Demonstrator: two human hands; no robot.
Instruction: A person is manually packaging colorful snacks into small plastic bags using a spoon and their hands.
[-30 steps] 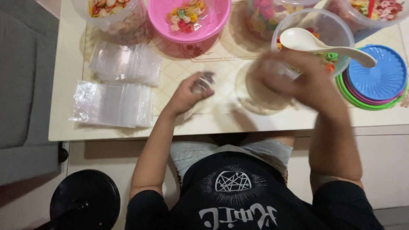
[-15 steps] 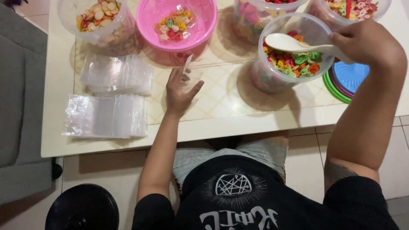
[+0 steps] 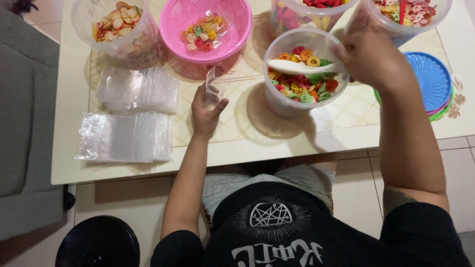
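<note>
While the pale worktop (image 3: 297, 143) is carrying everything, a clear tub (image 3: 303, 74) of coloured ring-shaped snacks is sitting near its middle, right of the pink basket (image 3: 208, 29) and left of the stacked blue lids (image 3: 433, 81). More clear tubs (image 3: 116, 27) are lining the far edge. Two piles of clear bags (image 3: 126, 136) are lying at the left. Right hand (image 3: 372, 58) is clenching the handle of a white spoon (image 3: 297, 66), whose bowl is resting over the snacks inside the tub. Left hand (image 3: 207, 112) is grasping a small clear bag (image 3: 213, 88), holding it upright just left of the tub, not touching it.
</note>
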